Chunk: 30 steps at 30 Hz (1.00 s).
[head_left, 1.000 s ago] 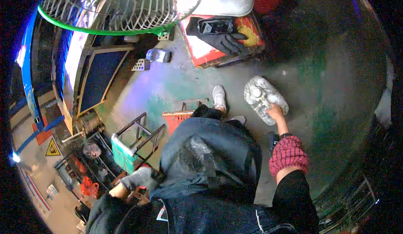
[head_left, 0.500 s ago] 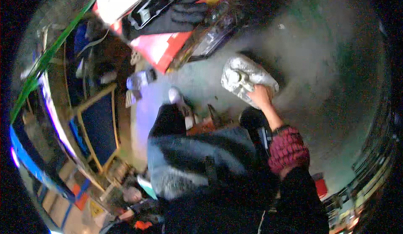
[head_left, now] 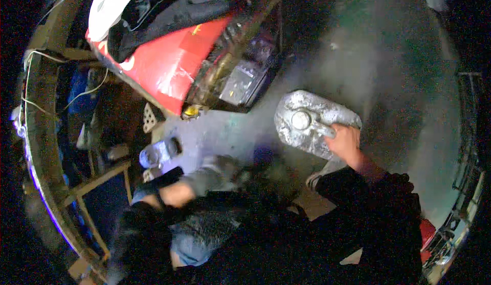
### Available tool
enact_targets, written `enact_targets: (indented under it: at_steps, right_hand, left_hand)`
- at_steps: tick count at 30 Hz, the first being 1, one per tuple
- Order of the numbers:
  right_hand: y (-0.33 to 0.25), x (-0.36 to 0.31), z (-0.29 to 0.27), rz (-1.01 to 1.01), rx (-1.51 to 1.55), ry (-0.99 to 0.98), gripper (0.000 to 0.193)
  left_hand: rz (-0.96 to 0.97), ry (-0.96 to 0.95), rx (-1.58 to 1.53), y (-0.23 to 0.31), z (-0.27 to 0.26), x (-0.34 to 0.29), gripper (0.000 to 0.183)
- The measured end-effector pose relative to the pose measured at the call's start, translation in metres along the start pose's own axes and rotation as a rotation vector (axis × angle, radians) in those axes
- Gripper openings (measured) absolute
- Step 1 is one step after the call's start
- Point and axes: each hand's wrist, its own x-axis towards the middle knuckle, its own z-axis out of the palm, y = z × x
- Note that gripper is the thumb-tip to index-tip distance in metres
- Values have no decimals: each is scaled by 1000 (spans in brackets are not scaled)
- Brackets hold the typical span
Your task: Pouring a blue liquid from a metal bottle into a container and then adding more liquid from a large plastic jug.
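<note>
My right hand [head_left: 343, 140] is closed round the handle of a pale, scuffed jerrycan [head_left: 312, 101] with a round cap on top. The can is low over or on the grey floor; whether it touches I cannot tell. At lower left, my left hand [head_left: 180, 194] reaches in from a dark sleeve, with a dark band at the wrist. A blurred grey shape [head_left: 216, 174] lies at its far end, and I cannot tell whether it is a glove, a cloth or something else. The left fingers do not show clearly.
Ahead on the left stands a red machine [head_left: 176, 65] with black gloves [head_left: 207, 3] and a white object [head_left: 110, 6] on it. A bluish-white object [head_left: 158, 152] lies on the floor below. Shelving with a pale cable [head_left: 92, 93] runs along the left.
My left arm has come into view at lower left. The jerrycan and my right hand now appear lower and further right, and the view has shifted.
</note>
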Motion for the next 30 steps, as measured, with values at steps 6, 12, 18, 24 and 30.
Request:
enact_targets:
  at_steps: [6, 12, 18, 24, 30]
  right_hand:
    - [0, -9, 13, -10, 52, 79, 30]
    - [5, -38, 9, 9, -48, 80, 32]
    - [7, -21, 5, 22, 26, 29, 31]
    - [14, -12, 13, 5, -11, 132, 25]
    - [0, -7, 25, -35, 53, 117, 26]
  left_hand:
    - [335, 171, -181, 28, 171, 106, 52]
    - [320, 10, 45, 70, 199, 105, 51]
    - [297, -82, 160, 71, 190, 123, 44]
    - [429, -116, -421, 53, 233, 171, 36]
    - [524, -91, -973, 43, 332, 175, 39]
